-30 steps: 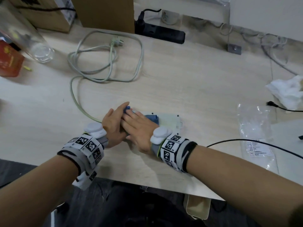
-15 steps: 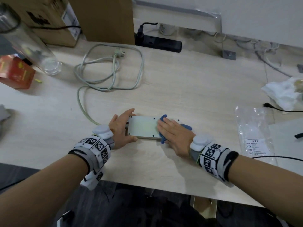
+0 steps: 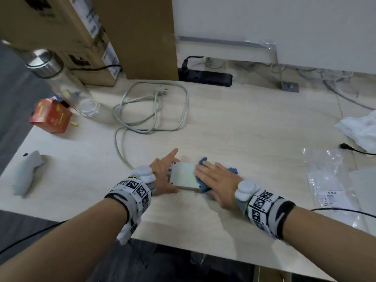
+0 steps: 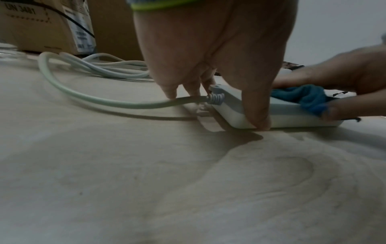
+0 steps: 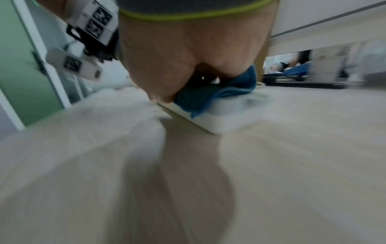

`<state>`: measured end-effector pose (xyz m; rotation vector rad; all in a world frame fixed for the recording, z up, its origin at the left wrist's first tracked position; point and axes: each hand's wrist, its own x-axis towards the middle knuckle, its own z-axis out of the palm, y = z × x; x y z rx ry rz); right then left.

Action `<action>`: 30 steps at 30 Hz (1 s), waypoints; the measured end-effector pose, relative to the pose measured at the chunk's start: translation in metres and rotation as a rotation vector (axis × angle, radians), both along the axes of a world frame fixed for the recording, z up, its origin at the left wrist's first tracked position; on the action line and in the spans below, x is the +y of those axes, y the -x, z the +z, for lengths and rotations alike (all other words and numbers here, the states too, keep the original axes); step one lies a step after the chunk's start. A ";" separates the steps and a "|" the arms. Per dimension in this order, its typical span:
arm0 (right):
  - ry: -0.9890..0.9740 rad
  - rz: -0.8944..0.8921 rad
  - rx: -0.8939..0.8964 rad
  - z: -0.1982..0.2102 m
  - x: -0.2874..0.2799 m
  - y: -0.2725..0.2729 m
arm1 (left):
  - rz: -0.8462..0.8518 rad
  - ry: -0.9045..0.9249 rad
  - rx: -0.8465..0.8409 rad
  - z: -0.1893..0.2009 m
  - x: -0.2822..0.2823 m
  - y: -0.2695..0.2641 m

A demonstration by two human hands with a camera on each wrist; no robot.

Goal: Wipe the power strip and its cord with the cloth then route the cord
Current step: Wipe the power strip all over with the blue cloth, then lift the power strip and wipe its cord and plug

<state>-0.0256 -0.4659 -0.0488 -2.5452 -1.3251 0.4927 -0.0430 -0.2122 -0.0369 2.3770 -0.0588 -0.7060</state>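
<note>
Cloth [image 3: 205, 162] sits bunched on the right half of the power strip [image 3: 183, 176], blue against the pale plate, and I have my right hand [image 3: 216, 181] flat on top of it, fingers straight and close together, pressing it down. The strip lies flat near the front edge of the table [image 3: 254, 123], its plain side up. My left hand [image 3: 162, 174] steadies the strip's left end: the left wrist view shows the thumb [image 4: 256, 105] against the near side wall and the fingertips [image 4: 170, 90] down by the far corner, so the end is caught between them, fingers fairly straight.

From that left end the cord [image 3: 120, 147] runs away from me, then gathers into loose loops farther back on the table, with the plug [image 3: 160, 91] lying inside the loops.

Left of the loops I see a glass bottle [image 3: 67, 84] and a red carton [image 3: 51, 117]. Cardboard boxes [image 3: 81, 37] stand behind them, and a black power strip [image 3: 205, 78] lies along the back edge. A clear plastic bag [image 3: 327, 180] lies at the right. The right wrist view is blurred.
</note>
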 end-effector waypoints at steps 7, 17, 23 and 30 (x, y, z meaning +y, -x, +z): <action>0.116 -0.212 0.135 0.022 -0.011 -0.007 | -0.131 -0.053 -0.142 0.044 -0.011 -0.018; -0.367 -0.626 0.456 0.097 0.026 -0.018 | 0.121 -0.013 -0.872 0.138 0.008 -0.027; -0.611 -0.772 0.707 0.127 0.040 -0.025 | 0.622 0.311 -0.238 0.126 -0.003 0.000; -0.757 -0.662 0.797 0.143 0.064 -0.022 | 0.771 0.846 0.046 0.148 -0.032 -0.035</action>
